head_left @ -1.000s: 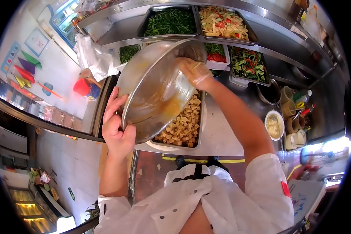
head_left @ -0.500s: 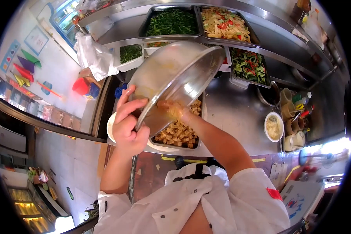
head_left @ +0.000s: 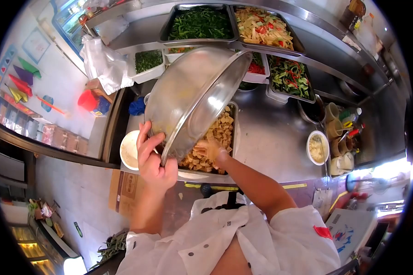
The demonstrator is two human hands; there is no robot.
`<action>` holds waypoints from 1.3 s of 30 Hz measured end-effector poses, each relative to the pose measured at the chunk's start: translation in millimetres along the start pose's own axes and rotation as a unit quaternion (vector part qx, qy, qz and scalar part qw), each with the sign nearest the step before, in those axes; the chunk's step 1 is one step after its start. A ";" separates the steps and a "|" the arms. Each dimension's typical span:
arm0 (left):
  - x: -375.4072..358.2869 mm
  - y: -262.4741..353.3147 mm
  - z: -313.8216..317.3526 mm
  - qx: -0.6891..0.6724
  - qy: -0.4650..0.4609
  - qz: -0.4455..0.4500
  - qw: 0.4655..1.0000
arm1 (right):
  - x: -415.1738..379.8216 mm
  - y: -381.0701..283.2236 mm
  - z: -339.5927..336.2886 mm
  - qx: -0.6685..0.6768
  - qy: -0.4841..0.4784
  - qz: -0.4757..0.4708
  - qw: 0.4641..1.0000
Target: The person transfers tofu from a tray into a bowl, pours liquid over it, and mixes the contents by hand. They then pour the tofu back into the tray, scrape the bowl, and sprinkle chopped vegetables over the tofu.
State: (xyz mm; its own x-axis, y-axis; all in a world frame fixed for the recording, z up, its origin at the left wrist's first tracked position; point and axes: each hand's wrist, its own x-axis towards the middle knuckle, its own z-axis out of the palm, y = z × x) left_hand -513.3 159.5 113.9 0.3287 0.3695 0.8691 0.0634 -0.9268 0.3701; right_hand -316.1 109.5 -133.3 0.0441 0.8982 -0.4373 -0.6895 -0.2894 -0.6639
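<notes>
My left hand (head_left: 155, 158) grips the rim of a large metal bowl (head_left: 179, 87), thumb and fingers on its near edge. The bowl is tipped on its side, its mouth facing right over a metal tray (head_left: 236, 133). Brown tofu-like cubes (head_left: 222, 126) fill this tray. My right hand (head_left: 209, 147), in a thin clear glove, rests on the cubes with its fingers stretched out below the bowl's mouth. The bowl hides the tray's left part, and few cubes, if any, show inside the bowl.
A white bowl (head_left: 130, 149) stands left of the tray. Trays of green vegetables (head_left: 201, 25), pale strips with red pepper (head_left: 266, 30) and sliced greens (head_left: 290, 78) sit at the back. On the right are a white bowl (head_left: 317, 147) of pale paste and several containers (head_left: 342, 144).
My right hand has come out of the bowl's mouth and down onto the cubes. The bowl, still in my left hand, has shifted slightly left, exposing more of the tray.
</notes>
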 end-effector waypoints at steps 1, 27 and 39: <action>-2.5 0.7 -0.7 0.010 -0.002 0.002 1.000 | -2.2 -12.0 12.0 0.047 0.012 -0.019 0.999; -100.1 31.6 -158.5 -0.094 0.297 -0.352 0.883 | 31.4 -75.3 8.1 0.008 0.199 -0.220 0.955; -100.2 99.2 111.1 -0.281 0.189 -0.524 0.782 | -165.3 -227.2 -28.5 0.259 0.002 -0.207 0.943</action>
State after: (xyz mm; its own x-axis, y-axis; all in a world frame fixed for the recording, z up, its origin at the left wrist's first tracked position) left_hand -435.3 23.1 27.0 0.0647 0.9978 -0.0120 -0.3484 0.0338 0.9367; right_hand -146.1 17.3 72.5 0.3896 0.8969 -0.2093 -0.8732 0.2876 -0.3934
